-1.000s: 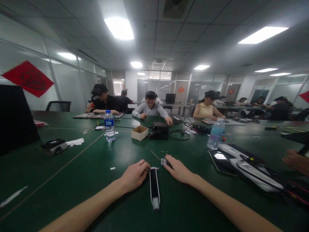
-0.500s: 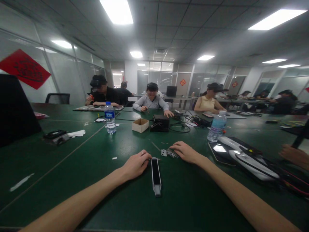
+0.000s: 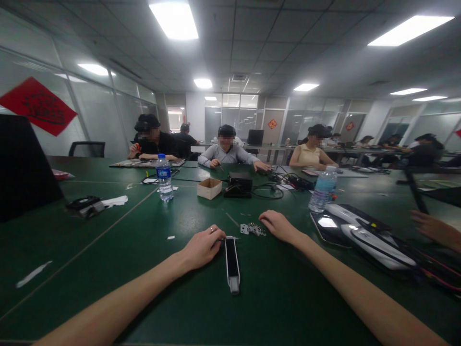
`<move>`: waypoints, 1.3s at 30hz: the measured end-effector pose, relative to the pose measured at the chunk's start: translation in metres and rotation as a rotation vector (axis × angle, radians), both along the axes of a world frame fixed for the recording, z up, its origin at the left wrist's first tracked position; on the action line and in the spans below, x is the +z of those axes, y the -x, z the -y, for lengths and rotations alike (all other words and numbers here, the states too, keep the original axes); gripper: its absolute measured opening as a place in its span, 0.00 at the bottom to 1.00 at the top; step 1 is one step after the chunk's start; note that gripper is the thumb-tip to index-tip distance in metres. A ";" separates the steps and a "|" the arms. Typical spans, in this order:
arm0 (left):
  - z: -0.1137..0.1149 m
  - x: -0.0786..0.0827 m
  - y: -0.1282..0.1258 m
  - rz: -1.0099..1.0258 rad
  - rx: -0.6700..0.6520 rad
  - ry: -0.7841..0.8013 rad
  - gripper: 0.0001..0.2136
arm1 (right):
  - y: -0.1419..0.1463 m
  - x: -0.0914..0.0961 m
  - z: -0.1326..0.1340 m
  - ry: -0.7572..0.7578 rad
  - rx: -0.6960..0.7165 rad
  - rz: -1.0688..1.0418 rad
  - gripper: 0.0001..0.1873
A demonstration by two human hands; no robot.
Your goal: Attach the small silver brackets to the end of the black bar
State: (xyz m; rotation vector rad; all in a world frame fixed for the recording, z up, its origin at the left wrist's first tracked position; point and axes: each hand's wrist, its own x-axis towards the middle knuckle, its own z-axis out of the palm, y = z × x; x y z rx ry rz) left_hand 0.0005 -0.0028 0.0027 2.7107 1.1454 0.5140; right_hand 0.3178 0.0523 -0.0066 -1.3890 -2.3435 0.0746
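Note:
A slim white-edged device with a long black face (image 3: pixel 232 259) and a grey end lies on the table in front of me. My left hand (image 3: pixel 203 247) rests at its upper left, fingers curled together beside the top end. A thin short tip pokes out past that top end; whether these fingers hold it is unclear. Several small metal pieces (image 3: pixel 253 229) lie in a cluster beyond the device. Just right of them is my right hand (image 3: pixel 279 226), its fingers bent and pressed together near the tabletop. Anything between those fingertips is hidden.
A small open box (image 3: pixel 209 189) and a black device (image 3: pixel 238 185) with cables stand ahead. Water bottles stand left (image 3: pixel 164 178) and right (image 3: pixel 323 190). White-and-black equipment (image 3: pixel 374 240) lies at the right, near another person's hand (image 3: pixel 434 230). People sit across the green table (image 3: pixel 144 298).
My right hand has drawn slightly right, off the metal pieces, and its fingers have closed up. My left hand stays put. Across the table, a person's hand has moved right.

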 end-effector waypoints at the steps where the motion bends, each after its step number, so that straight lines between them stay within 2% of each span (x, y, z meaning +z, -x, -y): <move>1: 0.000 0.000 0.000 -0.003 -0.001 0.002 0.10 | -0.001 -0.001 -0.001 0.008 -0.006 -0.007 0.13; 5: -0.001 0.000 0.000 -0.012 0.007 0.015 0.10 | -0.004 -0.007 -0.005 0.039 -0.031 -0.008 0.10; 10: -0.002 -0.002 -0.001 -0.006 0.001 -0.003 0.11 | -0.008 -0.010 -0.008 -0.037 -0.005 0.031 0.10; 12: -0.001 -0.002 -0.001 -0.003 -0.005 -0.006 0.11 | -0.008 -0.006 -0.007 -0.047 0.029 0.014 0.11; 17: -0.001 -0.001 0.000 -0.004 -0.003 -0.003 0.11 | -0.006 0.008 0.002 0.042 0.131 0.073 0.11; 23: -0.003 -0.002 0.000 -0.010 0.004 0.002 0.11 | -0.001 0.023 0.014 0.118 0.114 0.142 0.10; 28: -0.001 -0.001 0.000 0.004 0.003 0.029 0.10 | -0.003 0.024 0.014 0.174 0.081 0.122 0.08; 31: 0.000 0.001 0.001 0.013 0.009 0.043 0.10 | -0.002 0.026 0.014 0.155 0.054 0.119 0.07; 36: 0.002 0.003 0.000 0.002 0.019 0.039 0.11 | 0.024 0.032 0.030 0.068 0.053 -0.054 0.08; 39: 0.003 0.002 -0.001 -0.010 0.021 0.014 0.12 | 0.051 0.029 0.045 0.088 0.122 -0.200 0.08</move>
